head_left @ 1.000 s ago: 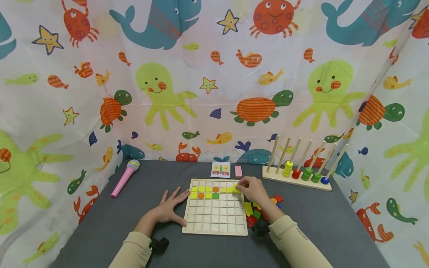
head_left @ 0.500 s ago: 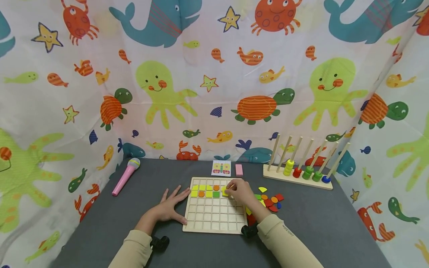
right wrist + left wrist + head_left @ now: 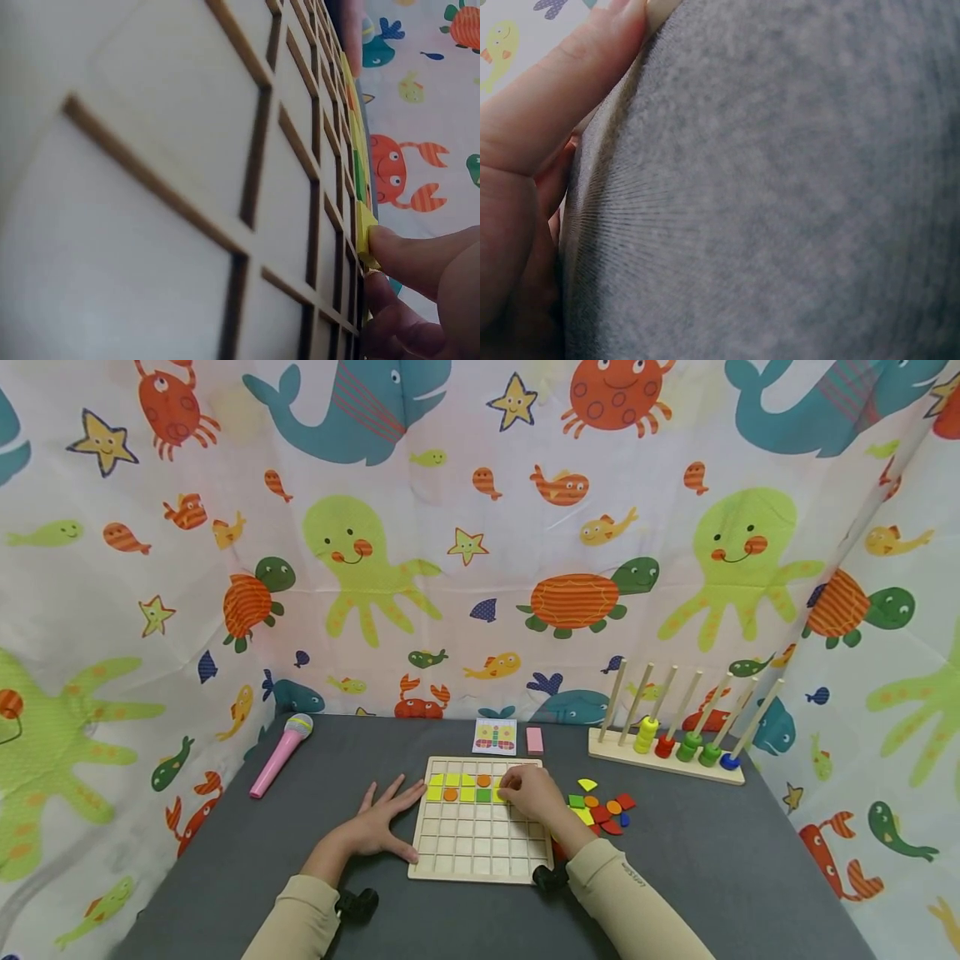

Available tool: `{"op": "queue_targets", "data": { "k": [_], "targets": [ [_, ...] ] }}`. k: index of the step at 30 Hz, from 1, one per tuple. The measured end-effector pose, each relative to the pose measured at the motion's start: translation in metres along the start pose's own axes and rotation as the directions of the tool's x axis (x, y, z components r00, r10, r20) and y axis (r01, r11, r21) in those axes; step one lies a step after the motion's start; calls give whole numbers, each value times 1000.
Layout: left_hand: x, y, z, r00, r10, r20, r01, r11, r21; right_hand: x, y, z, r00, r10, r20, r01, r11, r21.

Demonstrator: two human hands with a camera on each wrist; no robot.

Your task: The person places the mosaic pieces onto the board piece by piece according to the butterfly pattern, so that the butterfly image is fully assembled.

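Note:
A wooden grid board [image 3: 465, 847] lies on the table, its upper rows partly filled with yellow, orange and green tiles. My left hand [image 3: 372, 828] is spread at the board's left side, fingertips at the upper edge and thumb by the lower corner. In the left wrist view the thumb [image 3: 570, 86] lies along the board's side. My right hand [image 3: 534, 795] reaches over the upper right cells and hides some of them. Between its thumb and finger it pinches a yellow tile [image 3: 364, 234], right beside the green tile [image 3: 483, 795].
Loose coloured pieces [image 3: 601, 814] lie right of the board, partly behind my right forearm. Behind the board are a butterfly pattern card [image 3: 494, 737] and a pink block [image 3: 535, 741]. A bead-peg rack [image 3: 663, 760] stands back right; a pink toy microphone [image 3: 279, 760] lies left.
My right hand has moved left from the right end of the upper tile row to the cell beside the green tile, bringing a yellow tile there. The left hand stays put.

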State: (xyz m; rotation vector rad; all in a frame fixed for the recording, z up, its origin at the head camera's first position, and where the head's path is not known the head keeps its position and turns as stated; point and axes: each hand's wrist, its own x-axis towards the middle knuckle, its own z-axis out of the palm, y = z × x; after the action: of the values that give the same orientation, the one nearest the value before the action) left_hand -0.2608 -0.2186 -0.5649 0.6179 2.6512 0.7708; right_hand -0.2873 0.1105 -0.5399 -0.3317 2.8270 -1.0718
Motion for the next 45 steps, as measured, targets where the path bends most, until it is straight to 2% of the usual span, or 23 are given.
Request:
{"op": "queue_targets", "data": {
  "k": [8,13,22,30,37,45],
  "targets": [
    [0,-2,2,1000,4,-6,-4,1000,-2,-2,-1,2,999,9,-38,-9,1000,-6],
    [0,-2,1,1000,2,-5,-2,1000,-3,-8,-5,-7,997,53,-53,-51,998,37],
    [-1,1,0,1000,-8,-7,8,1000,-7,-22,0,-30,994,55,-99,-51,998,44],
    [-1,2,0,1000,3,-6,-3,1000,-11,-35,16,-46,987,96,-127,-91,995,43],
    [-3,0,0,999,51,-17,-52,998,-30,-46,39,-57,977,139,-160,-132,990,53],
    [-5,0,0,997,74,-31,-75,996,-52,-56,66,-70,975,144,-171,-148,989,-10]
  ]
}}
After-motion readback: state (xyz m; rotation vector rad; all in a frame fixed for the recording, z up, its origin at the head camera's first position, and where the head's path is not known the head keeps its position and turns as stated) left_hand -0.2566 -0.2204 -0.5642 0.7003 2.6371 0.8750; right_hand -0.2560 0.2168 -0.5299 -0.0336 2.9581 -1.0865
